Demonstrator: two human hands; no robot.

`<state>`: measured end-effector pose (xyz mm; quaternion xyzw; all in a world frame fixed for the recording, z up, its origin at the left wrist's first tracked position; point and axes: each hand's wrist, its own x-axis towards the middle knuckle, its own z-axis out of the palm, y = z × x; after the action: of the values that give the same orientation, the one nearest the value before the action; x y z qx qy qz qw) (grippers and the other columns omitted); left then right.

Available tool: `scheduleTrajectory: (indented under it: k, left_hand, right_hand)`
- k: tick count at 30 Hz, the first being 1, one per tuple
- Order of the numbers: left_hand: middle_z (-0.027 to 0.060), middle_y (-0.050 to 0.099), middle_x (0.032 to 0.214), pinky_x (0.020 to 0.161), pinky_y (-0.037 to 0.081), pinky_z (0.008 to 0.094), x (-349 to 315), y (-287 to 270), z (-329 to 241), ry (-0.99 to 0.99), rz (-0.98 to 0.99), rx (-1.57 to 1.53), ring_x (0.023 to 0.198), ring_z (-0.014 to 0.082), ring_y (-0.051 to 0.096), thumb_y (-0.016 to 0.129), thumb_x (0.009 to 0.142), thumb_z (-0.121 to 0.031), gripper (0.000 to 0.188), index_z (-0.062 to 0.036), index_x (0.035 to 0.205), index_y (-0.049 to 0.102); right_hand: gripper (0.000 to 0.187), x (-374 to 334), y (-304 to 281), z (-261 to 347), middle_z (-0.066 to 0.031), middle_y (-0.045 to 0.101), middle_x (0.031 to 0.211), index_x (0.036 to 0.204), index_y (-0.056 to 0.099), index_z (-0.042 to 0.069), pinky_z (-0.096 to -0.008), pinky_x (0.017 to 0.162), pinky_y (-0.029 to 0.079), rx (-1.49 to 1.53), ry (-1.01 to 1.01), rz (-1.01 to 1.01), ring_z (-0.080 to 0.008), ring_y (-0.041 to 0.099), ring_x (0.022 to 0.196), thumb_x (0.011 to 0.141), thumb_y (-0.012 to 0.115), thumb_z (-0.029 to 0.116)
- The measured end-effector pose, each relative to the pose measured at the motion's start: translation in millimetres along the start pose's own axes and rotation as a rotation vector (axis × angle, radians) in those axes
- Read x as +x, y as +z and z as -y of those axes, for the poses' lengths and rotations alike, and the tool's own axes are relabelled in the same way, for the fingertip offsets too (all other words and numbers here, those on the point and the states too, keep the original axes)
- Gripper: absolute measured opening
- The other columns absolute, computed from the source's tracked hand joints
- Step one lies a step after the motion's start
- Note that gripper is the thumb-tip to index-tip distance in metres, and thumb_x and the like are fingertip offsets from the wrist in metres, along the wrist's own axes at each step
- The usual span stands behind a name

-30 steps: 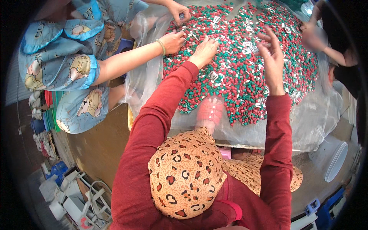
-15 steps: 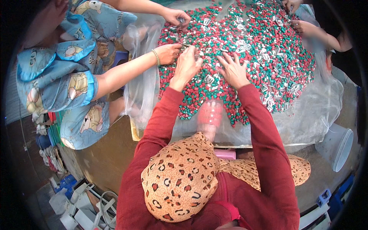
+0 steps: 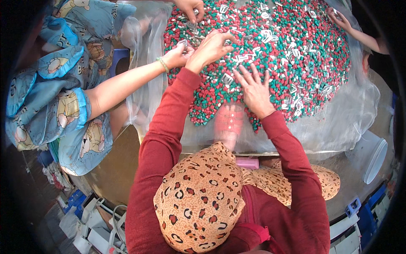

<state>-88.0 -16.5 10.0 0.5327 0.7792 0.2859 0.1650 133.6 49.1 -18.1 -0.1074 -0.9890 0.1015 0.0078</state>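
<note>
A broad heap of small red, green and white pieces [image 3: 287,63] is spread in front of me, with flat white-and-clear slotted parts [image 3: 268,36] scattered through it. My left hand [image 3: 211,50] hovers over the left side of the heap, fingers bent and apart, with nothing visible in it; its far fingers are partly hidden. On the nearer middle of the heap lies my right hand [image 3: 255,91], palm down and fingers spread. A slotted part [image 3: 227,79] sits between my two hands. Close beside my left wrist, a co-worker's hand [image 3: 177,56] pinches a small clear part [image 3: 182,42].
The heap rests on a pale translucent sheet [image 3: 338,120] over a table. The co-worker's other hand [image 3: 190,9] is at the far left, and another person's hand [image 3: 341,23] at the far right. My red-covered foot [image 3: 229,118] is at the near edge. A grey bucket [image 3: 368,154] lies right.
My left hand has moved farther away over the heap and opened out. My right hand has come slightly nearer, fingers spread wider. The person at right has lifted a white part off the heap.
</note>
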Motion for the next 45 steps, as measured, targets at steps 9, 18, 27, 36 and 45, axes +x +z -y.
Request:
scheduleTrajectory:
  k: [9, 18, 27, 36, 45]
  left_hand:
    - [0.0183, 0.052, 0.106, 0.085, 0.047, 0.0448, 5, 46, -25, -0.051, 0.144, 0.374, 0.103, 0.0352, 0.052, 0.070, 0.076, -0.032, 0.040, -0.0166, 0.112, 0.062]
    - [0.0150, 0.057, 0.094, 0.077, 0.046, 0.0434, 7, 23, -11, -0.047, -0.100, 0.167, 0.090, 0.0319, 0.057, 0.067, 0.079, -0.030, 0.030, -0.0133, 0.104, 0.063]
    - [0.0045, 0.044, 0.082, 0.052, 0.040, 0.0241, -61, -6, -43, -0.197, -0.144, -1.971, 0.072, 0.0151, 0.044, 0.040, 0.097, -0.039, 0.038, -0.0087, 0.074, 0.043]
    - [0.0061, 0.059, 0.094, 0.042, 0.036, 0.0164, -33, -22, -58, -0.186, -0.175, -1.950, 0.067, 0.0092, 0.050, 0.054, 0.092, -0.015, 0.020, -0.0046, 0.109, 0.059]
    - [0.0108, 0.055, 0.099, 0.073, 0.051, 0.0430, -52, 48, -26, -0.011, 0.104, 0.270, 0.085, 0.0330, 0.062, 0.072, 0.073, -0.029, 0.035, -0.0202, 0.106, 0.064]
  right_hand:
    - [0.065, -10, -14, -58, -0.0078, 0.031, 0.144, 0.138, 0.036, 0.030, -0.0616, 0.103, 0.023, 0.109, 0.183, -0.144, -0.0378, 0.025, 0.134, 0.080, 0.050, 0.004]
    - [0.043, -4, -33, -22, -0.0132, 0.053, 0.111, 0.121, 0.054, 0.007, -0.0401, 0.090, 0.041, 0.356, 0.124, -0.087, -0.0308, 0.048, 0.105, 0.078, 0.058, 0.005]
    - [0.020, 45, 7, 26, -0.0122, 0.051, 0.100, 0.090, 0.061, 0.000, -0.0392, 0.076, 0.046, 0.087, 0.152, -0.011, -0.0273, 0.053, 0.094, 0.071, 0.062, 0.004]
    - [0.029, 14, 10, 13, -0.0075, 0.054, 0.083, 0.094, 0.056, 0.008, -0.0413, 0.076, 0.041, 0.298, 0.114, -0.265, -0.0278, 0.052, 0.085, 0.068, 0.067, 0.005]
    - [0.017, -16, -39, -50, -0.0045, 0.068, 0.089, 0.097, 0.068, 0.000, -0.0229, 0.069, 0.048, 1.368, 0.597, -0.420, -0.0066, 0.060, 0.083, 0.084, 0.065, 0.011]
